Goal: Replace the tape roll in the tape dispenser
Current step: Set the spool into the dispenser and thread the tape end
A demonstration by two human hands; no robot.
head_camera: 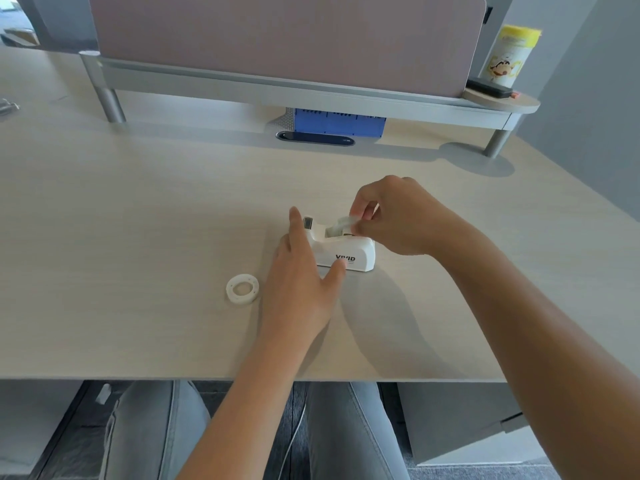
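Note:
A white tape dispenser [349, 252] marked VIVID stands on the pale wooden desk [138, 209]. My left hand [303, 271] steadies it, fingers along its left end near the cutter and thumb against its front. My right hand [391, 216] is above the dispenser's well, thumb and fingers pinched on a translucent tape roll [341, 226] that sits partly in the well. A second white tape roll [242, 288] lies flat on the desk to the left of my left hand.
A grey monitor shelf [277, 88] with a pinkish divider panel spans the back. A blue box [339, 123] sits under it behind a dark cable slot. A yellow-capped canister [509, 55] and a black object stand at the back right. My knees show below the desk's front edge.

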